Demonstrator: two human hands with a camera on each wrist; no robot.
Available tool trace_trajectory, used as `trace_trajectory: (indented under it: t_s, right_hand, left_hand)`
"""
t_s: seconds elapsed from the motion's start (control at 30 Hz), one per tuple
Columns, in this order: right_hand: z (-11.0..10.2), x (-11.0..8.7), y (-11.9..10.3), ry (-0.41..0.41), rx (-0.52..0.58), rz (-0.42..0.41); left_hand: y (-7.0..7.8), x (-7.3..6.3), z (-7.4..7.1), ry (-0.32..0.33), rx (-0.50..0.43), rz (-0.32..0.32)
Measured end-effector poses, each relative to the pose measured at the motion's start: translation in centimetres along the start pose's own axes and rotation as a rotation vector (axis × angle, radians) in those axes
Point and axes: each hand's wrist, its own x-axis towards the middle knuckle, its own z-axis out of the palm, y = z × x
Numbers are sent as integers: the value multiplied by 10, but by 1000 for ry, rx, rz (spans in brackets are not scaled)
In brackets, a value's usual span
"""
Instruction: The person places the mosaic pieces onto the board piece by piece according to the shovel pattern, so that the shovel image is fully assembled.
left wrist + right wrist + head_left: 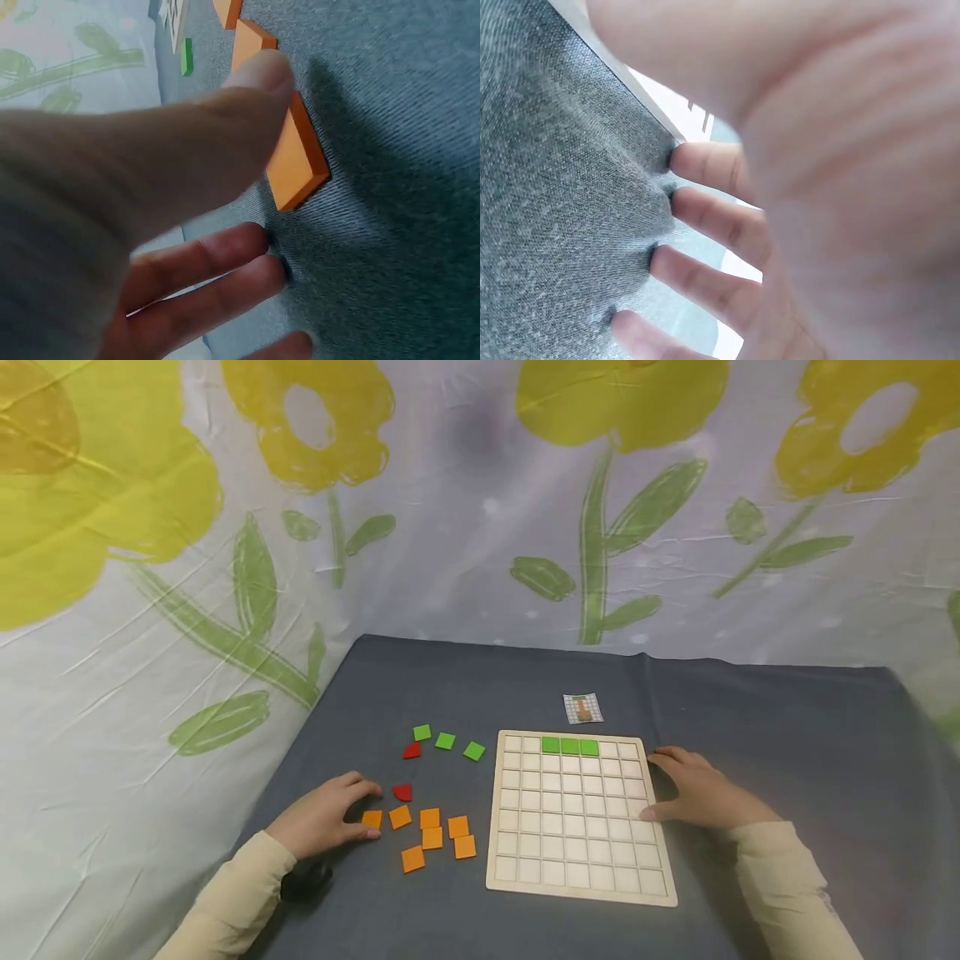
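Note:
On the left of the table, my left hand (324,816) has its thumb and fingers spread about an orange square tile (372,819). In the left wrist view the thumb overlaps the orange tile (298,161), and the other fingers stand apart from it. My right hand (701,789) rests at the right edge of the wooden grid board (581,893), its thumb at the rim. Its fingertips (694,161) press on the cloth in the right wrist view. Three green tiles (570,746) lie side by side in the board's top row.
Several more orange tiles (431,837) lie between the left hand and the board. Behind them are two red quarter-round pieces (402,792) and three loose green tiles (446,741). A small pattern card (582,708) lies beyond the board. A dark object (306,882) sits by the left wrist.

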Motion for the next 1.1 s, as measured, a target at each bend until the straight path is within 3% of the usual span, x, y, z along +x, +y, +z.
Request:
trace_trajectory:
  t_s: [0.47,0.87,1.1]
  right_hand:
    - [-4,1,-6,-64,70,20]
    - [-1,-1,-2,-38,35,35]
    - [0,-2,0,-32,37,49]
  left_hand:
    - [0,-17,15,102,30,-33]
    - [-1,-9,15,69,50,7]
    - [2,-2,8,32,-6,7]
